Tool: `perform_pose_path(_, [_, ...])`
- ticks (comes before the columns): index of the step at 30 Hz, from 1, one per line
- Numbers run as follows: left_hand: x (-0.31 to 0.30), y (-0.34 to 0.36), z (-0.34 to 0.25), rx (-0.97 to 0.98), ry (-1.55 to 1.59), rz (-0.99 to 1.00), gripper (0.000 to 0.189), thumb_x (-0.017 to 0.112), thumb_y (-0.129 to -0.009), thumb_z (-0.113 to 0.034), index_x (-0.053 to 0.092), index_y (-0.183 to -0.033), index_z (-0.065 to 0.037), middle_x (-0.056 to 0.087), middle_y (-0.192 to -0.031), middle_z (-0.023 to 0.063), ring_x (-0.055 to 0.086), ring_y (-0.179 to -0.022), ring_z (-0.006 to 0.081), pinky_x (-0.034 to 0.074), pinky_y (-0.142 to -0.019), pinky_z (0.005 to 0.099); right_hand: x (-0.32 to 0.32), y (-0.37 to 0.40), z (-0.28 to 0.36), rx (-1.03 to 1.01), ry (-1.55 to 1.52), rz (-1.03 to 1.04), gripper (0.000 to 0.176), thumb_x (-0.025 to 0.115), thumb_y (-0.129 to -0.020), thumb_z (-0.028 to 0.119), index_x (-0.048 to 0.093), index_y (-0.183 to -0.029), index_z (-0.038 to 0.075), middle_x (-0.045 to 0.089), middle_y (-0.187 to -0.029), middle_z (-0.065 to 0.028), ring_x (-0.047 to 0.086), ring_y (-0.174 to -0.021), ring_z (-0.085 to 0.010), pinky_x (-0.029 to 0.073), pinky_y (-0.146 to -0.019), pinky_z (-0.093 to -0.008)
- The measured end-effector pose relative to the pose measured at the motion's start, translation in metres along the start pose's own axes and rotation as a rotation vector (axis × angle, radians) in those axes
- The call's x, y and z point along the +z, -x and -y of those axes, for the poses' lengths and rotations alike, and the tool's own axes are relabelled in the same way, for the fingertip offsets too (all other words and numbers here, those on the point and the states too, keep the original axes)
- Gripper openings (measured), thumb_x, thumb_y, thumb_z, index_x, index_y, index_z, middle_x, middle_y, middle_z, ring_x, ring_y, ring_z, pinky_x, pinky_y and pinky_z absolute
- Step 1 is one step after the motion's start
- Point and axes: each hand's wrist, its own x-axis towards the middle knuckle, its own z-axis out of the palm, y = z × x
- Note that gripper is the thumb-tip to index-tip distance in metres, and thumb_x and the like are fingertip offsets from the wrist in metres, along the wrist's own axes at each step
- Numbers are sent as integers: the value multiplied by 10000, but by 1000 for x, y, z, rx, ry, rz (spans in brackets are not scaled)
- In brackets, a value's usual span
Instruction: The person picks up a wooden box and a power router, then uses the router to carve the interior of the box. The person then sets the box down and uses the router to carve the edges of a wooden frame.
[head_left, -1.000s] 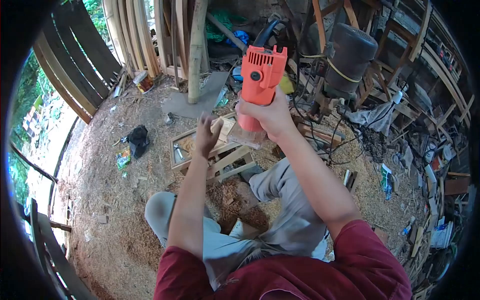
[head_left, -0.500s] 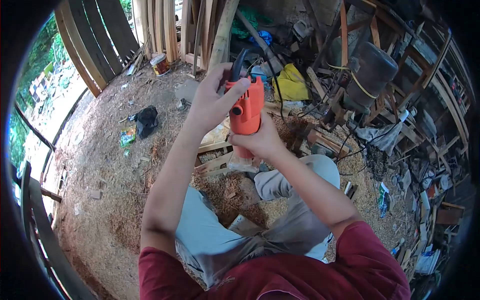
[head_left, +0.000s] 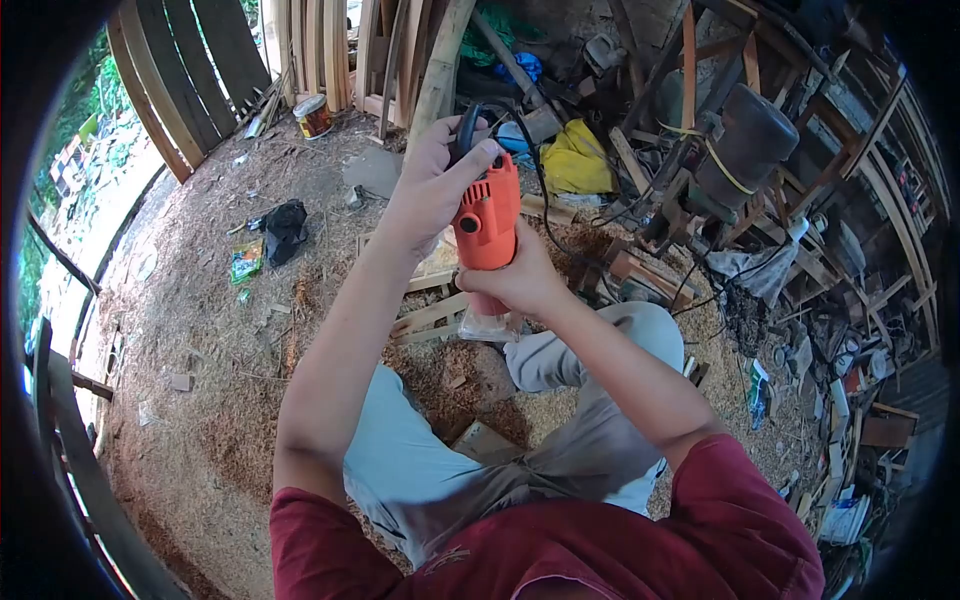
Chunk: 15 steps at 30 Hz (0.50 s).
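An orange trim router (head_left: 487,225) with a clear plastic base (head_left: 490,326) is held upright in front of me, above my crossed legs. My right hand (head_left: 517,278) wraps around its lower body. At the top, my left hand (head_left: 440,180) grips the end where the black cord (head_left: 466,135) comes out, its thumb lying across the orange housing. From there the cord loops over to the right and runs down to the floor. Below the tool lie pale wooden strips (head_left: 428,318), partly hidden by my hands and the router.
Shavings cover the floor. A black plastic bag (head_left: 286,232) and a paint tin (head_left: 313,117) are at left. A yellow cloth (head_left: 578,160), a large dark container (head_left: 748,150) and piled wood scraps (head_left: 650,275) crowd the right. Planks (head_left: 305,50) lean at the back.
The cord at the top has bent over to the right, and my left fingers have closed further around its base. Router and hands sit slightly lower left in view.
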Motion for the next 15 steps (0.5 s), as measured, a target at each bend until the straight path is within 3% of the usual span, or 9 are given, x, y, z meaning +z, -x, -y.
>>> perform_pose_path(5, [5,1,6,-17,-62,-43,391,628,-1077,-290,555,-1332,-3,698,-1008,43,660,-918,98,547,-815,273,-2,3,0,24,73,-12,698,901,-654,105,570,-1265,41,682,-1104,-60,679,-992,-178,565,-898,-364])
perform_pose_path(8, [8,1,9,-22,-53,-55,472,624,-1076,-320,509,-1347,50,688,-1042,64,665,-953,116,546,-858,284,-3,4,-1,21,112,-19,673,899,-653,115,580,-1240,39,688,-1097,-64,681,-987,-176,568,-894,-364])
perform_pose_path(15, [16,3,7,-67,-74,-158,495,607,-1084,-313,498,-1360,83,696,-1014,92,676,-943,123,554,-829,280,-5,4,-8,30,152,-5,662,893,-667,126,578,-1242,34,694,-1087,-70,683,-985,-179,566,-906,-369])
